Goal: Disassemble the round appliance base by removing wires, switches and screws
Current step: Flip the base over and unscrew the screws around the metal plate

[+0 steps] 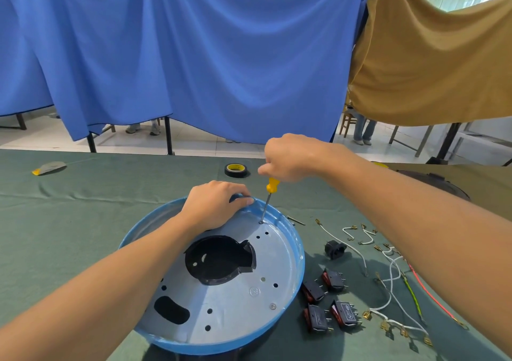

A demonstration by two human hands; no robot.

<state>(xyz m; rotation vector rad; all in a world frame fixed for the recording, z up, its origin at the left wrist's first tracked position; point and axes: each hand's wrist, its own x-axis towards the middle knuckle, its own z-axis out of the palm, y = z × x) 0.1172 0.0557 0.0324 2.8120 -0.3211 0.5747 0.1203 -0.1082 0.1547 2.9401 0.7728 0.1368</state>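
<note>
Round appliance base (300,252) sits open side up on the green desk (110,194), nr the front edge; blue rim, silver floor. Left hand (213,208) grips the far rim, fingers curled over it. Right hand (288,158) holds a screwdriver (270,191) near upright, fingers wrapped round the yellow handle, tip on a screw (261,222) just inside the far rim. 2nd screw (273,306) sits nr the right rim. Right of the base lie 4 black switches (343,312), a black socket (334,249) & loose wires (393,274). Tape roll (236,170) lies beyond the base.
</note>
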